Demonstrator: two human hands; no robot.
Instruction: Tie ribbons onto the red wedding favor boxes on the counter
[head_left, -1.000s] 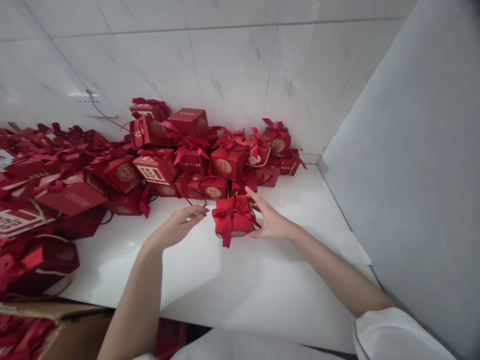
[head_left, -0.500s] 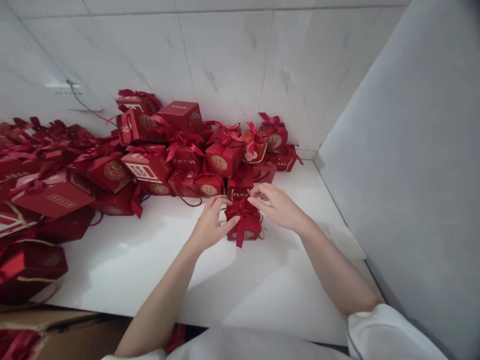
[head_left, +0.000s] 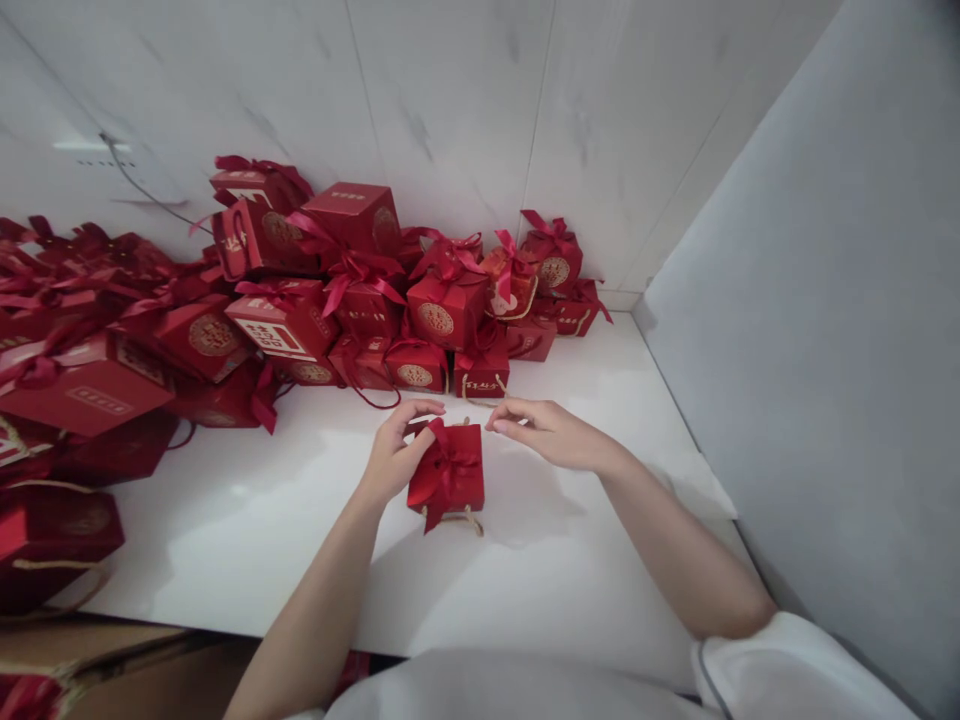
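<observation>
Ribboned box: on white table, five o'clock from stacked boxes.
Left hand: at box's ten o'clock; cannot tell if gripping.
Right hand: released, just beside one o'clock corner.

Pale wall and white worktop under soft light

A whitish wall with faint grey, marble-like veining filled the top of the frame, its thin seams running downwards. At upper left, a grey cable curved down beside a pale wall fitting, and a bright streak of light lay just above it. A smooth grey-blue panel took up the right side, meeting the wall near a low skirting strip. Across the middle and lower frame spread a glossy white worktop, with soft shadows and a small reflection towards the left
</observation>
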